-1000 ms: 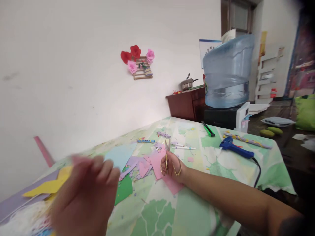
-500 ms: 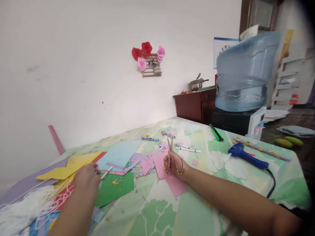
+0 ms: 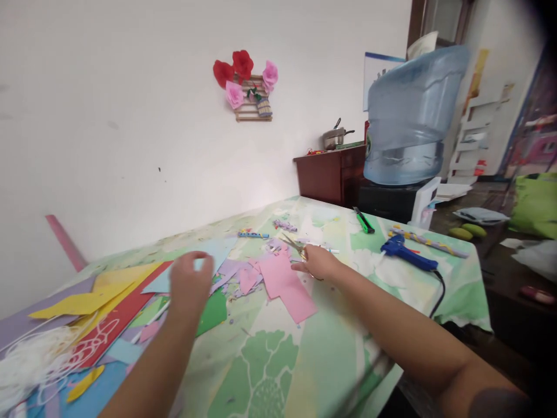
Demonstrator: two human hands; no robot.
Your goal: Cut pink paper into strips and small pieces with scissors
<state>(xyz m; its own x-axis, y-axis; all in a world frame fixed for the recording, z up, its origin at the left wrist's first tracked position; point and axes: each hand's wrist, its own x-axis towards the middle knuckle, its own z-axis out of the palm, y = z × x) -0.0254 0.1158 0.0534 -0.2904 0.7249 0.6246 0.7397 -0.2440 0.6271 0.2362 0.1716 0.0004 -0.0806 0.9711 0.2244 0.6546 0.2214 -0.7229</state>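
Note:
My left hand [image 3: 191, 281] is raised above the light blue sheet [image 3: 221, 251] and the green sheet [image 3: 214, 312]. Its fingers curl toward the thumb in a loop, and anything between the tips is too unclear to name. My right hand [image 3: 321, 262] grips a pair of gold-handled scissors [image 3: 295, 244], blades slightly parted and aimed left over the paper bits. Just below them lie pink paper pieces [image 3: 282, 278]. Purple paper strips [image 3: 230, 271] are scattered between the two hands.
White cord [image 3: 32, 360] lies tangled at left beside yellow paper [image 3: 82, 302] and red paper [image 3: 126, 313]. Along the right are a green cutter [image 3: 363, 220], a blue glue gun [image 3: 409, 254] with its cable, and a decorated stick [image 3: 430, 241]. A water bottle [image 3: 409, 116] stands beyond the table.
My left hand has lifted from the papers and moved right. My right hand has turned the scissors from pointing upward to pointing left. The view has shifted to the right.

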